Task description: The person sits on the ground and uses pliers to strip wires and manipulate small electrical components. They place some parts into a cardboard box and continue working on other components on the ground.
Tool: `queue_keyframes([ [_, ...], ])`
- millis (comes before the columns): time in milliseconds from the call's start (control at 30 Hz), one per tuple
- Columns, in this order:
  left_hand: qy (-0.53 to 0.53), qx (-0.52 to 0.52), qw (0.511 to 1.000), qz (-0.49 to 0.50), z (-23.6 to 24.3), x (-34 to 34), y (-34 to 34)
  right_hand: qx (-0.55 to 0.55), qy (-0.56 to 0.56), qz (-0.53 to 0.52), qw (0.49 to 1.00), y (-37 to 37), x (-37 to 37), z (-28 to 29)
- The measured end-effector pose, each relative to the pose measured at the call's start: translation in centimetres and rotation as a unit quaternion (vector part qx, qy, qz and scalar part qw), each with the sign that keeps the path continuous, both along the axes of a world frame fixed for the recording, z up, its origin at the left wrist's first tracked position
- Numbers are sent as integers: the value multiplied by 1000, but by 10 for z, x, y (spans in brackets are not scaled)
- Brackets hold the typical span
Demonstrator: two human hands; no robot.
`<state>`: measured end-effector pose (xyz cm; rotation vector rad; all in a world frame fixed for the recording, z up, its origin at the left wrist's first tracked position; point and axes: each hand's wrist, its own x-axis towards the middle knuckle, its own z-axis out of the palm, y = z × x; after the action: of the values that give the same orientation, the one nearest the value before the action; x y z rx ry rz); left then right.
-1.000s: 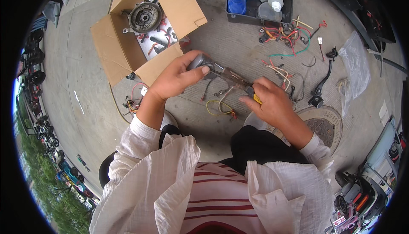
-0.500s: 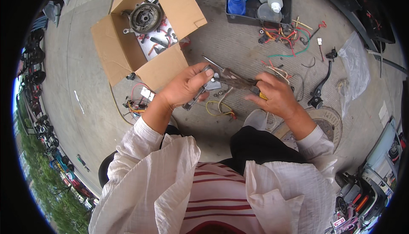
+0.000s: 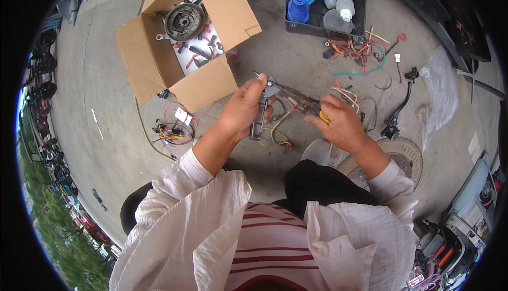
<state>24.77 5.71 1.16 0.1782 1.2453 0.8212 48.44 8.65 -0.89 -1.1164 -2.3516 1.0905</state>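
Observation:
My left hand [image 3: 241, 108] is closed around a grey metal bracket-like part [image 3: 258, 119], its thumb pressed near the upper end. In my right hand [image 3: 344, 124] are metal pliers with a yellow grip [image 3: 324, 117], pointed toward the bracket's upper end. The tool's jaws are blurred, so whether they touch the bracket cannot be made out. Beneath and beyond the hands, a yellow wire [image 3: 274, 138] loops on the concrete. Pale and red wires [image 3: 346, 92] lie just past my right hand.
An open cardboard box [image 3: 209, 84] holds a round metal housing [image 3: 185, 21] and small parts. A black tray [image 3: 312, 30] carries tubes and bottles. Loose wires [image 3: 172, 129], a black lever [image 3: 399, 105] and a clear plastic bag [image 3: 439, 90] lie around, near a round manhole cover [image 3: 405, 156].
My left hand has turned the bracket more upright and shifted slightly right. The pliers have tilted, their tip still near the bracket's top. My right hand stays nearly in place.

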Motion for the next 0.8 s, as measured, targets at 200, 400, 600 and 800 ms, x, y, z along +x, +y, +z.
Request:
queue_keyframes([
  [200,74,30,994,73,-5,16,-2,-134,38,-58,989,-15,-18,4],
  [400,-30,15,991,131,-15,11,4,-569,230,-108,782,-31,-18,1],
  [600,-121,35,988,95,-29,-16,-3,-588,380,-167,694,-25,-15,3],
  [800,-94,68,992,56,-31,-17,-1,-521,193,-225,800,-36,-19,-39],
])
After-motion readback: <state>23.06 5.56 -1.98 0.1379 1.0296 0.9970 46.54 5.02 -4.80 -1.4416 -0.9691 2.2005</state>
